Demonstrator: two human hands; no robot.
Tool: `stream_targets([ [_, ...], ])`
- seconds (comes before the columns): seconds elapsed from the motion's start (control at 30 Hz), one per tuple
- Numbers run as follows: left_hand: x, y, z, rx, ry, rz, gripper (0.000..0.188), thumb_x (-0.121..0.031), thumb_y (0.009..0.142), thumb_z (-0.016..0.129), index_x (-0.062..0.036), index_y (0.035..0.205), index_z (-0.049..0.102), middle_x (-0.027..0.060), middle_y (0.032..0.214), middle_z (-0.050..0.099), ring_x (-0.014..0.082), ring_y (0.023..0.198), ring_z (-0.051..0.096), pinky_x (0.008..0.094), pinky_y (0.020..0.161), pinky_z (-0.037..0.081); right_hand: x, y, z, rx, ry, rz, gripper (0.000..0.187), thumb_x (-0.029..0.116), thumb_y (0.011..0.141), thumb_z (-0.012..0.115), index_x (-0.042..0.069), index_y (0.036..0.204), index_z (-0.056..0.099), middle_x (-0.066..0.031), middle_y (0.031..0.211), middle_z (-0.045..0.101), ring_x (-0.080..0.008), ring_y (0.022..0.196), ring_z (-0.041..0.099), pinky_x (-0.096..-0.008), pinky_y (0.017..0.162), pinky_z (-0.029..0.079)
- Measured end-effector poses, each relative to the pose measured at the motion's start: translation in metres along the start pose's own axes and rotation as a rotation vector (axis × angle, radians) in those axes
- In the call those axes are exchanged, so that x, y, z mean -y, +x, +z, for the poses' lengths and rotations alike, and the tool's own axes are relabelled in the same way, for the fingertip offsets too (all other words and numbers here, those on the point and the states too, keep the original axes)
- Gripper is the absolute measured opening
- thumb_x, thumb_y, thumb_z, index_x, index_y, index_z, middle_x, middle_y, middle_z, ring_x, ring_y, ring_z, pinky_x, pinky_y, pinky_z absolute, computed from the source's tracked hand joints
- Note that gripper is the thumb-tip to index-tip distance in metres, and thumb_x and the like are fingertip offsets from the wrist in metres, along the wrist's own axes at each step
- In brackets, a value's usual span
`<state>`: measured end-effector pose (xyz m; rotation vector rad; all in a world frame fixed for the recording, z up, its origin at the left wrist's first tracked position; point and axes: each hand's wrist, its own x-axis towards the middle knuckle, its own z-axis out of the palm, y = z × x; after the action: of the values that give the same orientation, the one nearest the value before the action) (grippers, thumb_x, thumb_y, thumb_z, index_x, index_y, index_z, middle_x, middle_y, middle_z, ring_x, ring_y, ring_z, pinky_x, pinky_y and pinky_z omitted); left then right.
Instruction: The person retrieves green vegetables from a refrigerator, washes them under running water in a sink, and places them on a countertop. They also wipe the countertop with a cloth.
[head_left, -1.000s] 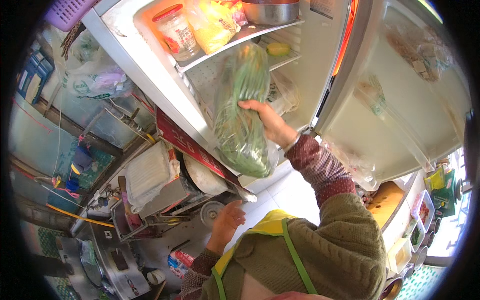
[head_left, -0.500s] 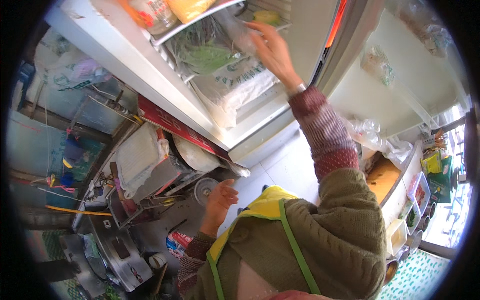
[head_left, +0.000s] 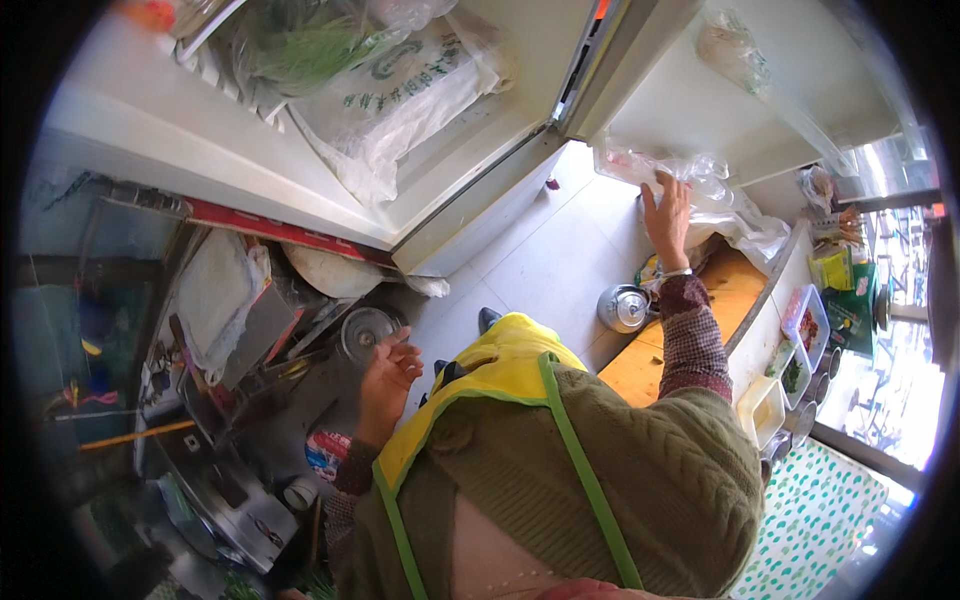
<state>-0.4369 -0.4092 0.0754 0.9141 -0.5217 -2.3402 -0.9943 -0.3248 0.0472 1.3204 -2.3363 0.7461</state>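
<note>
My right hand (head_left: 668,220) is out over the floor with its fingers apart and nothing in it. It is nearest to the clear plastic bags (head_left: 705,175) at the lower edge of the open refrigerator door (head_left: 800,85); I cannot tell whether it touches them. Inside the refrigerator (head_left: 480,215), a white plastic bag (head_left: 400,95) with green print lies on the bottom. Against it rests a clear bag of green leafy vegetables (head_left: 310,50). Beside my yellow apron (head_left: 500,355), my left hand (head_left: 388,388) hangs with loosely curled, parted fingers, holding nothing.
A metal kettle (head_left: 624,308) stands on the floor next to an orange wooden board (head_left: 640,365). Plastic food tubs (head_left: 806,318) line the counter on the right. To the left are a round glass lid (head_left: 366,335) and a metal stove-like unit (head_left: 235,500).
My right hand has come out of the refrigerator and moved right and down toward the door's lower edge. The view has turned right. My left hand stays low, still empty.
</note>
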Motion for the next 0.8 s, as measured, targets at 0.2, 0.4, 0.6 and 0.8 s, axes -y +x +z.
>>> stream_targets([
  [0.2,0.006,0.004,0.011,-0.199,0.405,0.039,0.03,-0.028,0.102,0.057,-0.0014,0.114,0.064,0.0041,0.08,0.061,0.0136,0.072,0.058,0.0294,0.072,0.048,0.139,-0.011,0.03,0.425,0.465,-0.109,0.035,0.016,0.094,0.068,0.001,0.125,0.06,-0.0178,0.117,0.066,-0.0342,0.109,0.063,-0.0431,0.094,0.05],
  [0.4,0.022,0.002,-0.004,-0.35,0.165,0.182,0.048,-0.041,0.105,0.051,0.0012,0.093,0.071,0.0103,0.078,0.068,0.018,0.07,0.063,0.0335,0.07,0.049,0.324,-0.017,-0.011,0.595,0.873,-0.721,0.052,0.007,0.088,0.067,0.0,0.137,0.052,-0.0213,0.139,0.054,-0.0388,0.128,0.052,-0.0476,0.107,0.042],
  [0.6,0.004,-0.018,0.01,0.114,-0.523,0.606,0.079,-0.067,0.103,0.025,-0.009,0.156,0.034,0.0116,0.158,0.039,0.0246,0.143,0.039,0.0402,0.12,0.025,0.457,-0.079,-0.022,0.704,0.897,-1.662,0.069,0.039,0.083,0.069,0.004,0.14,0.053,-0.0197,0.152,0.046,-0.0381,0.141,0.042,-0.051,0.114,0.031],
  [0.8,0.01,-0.169,-0.038,-0.169,-0.448,0.817,0.089,-0.073,0.099,0.021,-0.0029,0.154,0.03,0.0189,0.152,0.044,0.0298,0.141,0.041,0.0445,0.116,0.031,0.52,-0.135,0.053,0.73,0.462,-1.712,0.056,0.034,0.095,0.063,0.002,0.14,0.053,-0.0225,0.149,0.045,-0.0404,0.137,0.044,-0.0556,0.113,0.031],
])
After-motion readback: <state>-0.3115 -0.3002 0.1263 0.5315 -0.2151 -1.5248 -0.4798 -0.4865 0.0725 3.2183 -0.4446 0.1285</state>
